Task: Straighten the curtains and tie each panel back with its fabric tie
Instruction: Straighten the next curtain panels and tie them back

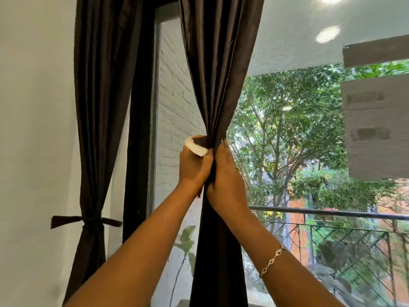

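The left hand (193, 167), holding a white tie (195, 147), and the right hand (229, 176) squeeze the bunched curtain (218, 89); a loose grip could spill folds

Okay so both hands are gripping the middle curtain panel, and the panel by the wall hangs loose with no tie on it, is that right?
Not quite. The panel by the wall is already tied: a dark fabric tie cinches it low down, as the head view shows. The left hand and right hand do grip the middle panel.
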